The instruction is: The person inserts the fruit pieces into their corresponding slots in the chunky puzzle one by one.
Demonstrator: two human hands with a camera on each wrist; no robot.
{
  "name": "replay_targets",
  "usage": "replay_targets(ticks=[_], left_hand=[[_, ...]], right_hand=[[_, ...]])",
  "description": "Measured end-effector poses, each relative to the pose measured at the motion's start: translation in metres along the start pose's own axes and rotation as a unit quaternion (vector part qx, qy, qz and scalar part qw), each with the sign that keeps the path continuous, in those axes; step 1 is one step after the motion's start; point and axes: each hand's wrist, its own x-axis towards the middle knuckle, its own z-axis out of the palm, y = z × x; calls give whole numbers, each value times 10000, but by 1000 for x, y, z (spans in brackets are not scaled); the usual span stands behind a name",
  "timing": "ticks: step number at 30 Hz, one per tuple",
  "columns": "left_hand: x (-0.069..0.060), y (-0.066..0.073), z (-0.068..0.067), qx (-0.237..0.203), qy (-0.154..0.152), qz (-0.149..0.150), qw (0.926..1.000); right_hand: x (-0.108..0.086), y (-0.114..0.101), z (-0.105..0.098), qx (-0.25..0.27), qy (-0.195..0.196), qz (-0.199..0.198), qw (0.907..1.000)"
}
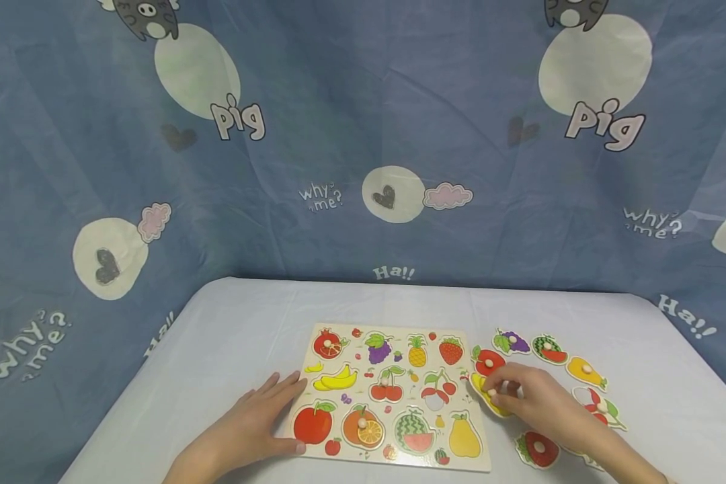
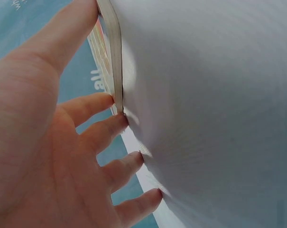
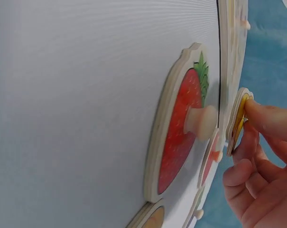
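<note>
My right hand [image 1: 535, 396] pinches a yellow banana puzzle piece [image 1: 482, 392] between thumb and fingers, over the right edge of a wooden fruit puzzle board [image 1: 399, 460]. In the right wrist view the banana piece [image 3: 239, 118] is tilted on its side, apart from the nearby strawberry piece [image 3: 179, 133]. My left hand [image 1: 248, 420] rests at the board's left edge, fingers spread, thumb touching the lower left corner. The left wrist view shows the fingertips along the board's edge [image 2: 115, 57]. On the board, the pomegranate [image 1: 329, 343], cherry [image 1: 386, 388] and orange [image 1: 363, 427] have knobs.
Right of the board lie loose knobbed pieces: a red apple-like fruit [image 1: 489, 361], grapes [image 1: 512, 341], watermelon [image 1: 549, 349], a yellow-orange fruit [image 1: 587, 372], a red-and-white fruit [image 1: 601, 410] and a strawberry [image 1: 538, 450]. My right forearm partly covers another piece. A blue printed curtain [image 1: 351, 235] stands behind the white table [image 1: 266, 302].
</note>
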Motion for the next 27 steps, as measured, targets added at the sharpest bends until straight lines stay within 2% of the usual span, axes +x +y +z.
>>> replay_targets(ticks=[15, 24, 27], left_hand=[[0, -1, 1, -2, 26, 40, 10000], [0, -1, 1, 23, 34, 60, 10000], [0, -1, 1, 28, 24, 43, 10000]], right_hand=[[8, -10, -1, -107, 57, -437, 9990], [15, -17, 6, 238, 154, -1153, 9929], [18, -20, 8, 320, 121, -1246, 9916]])
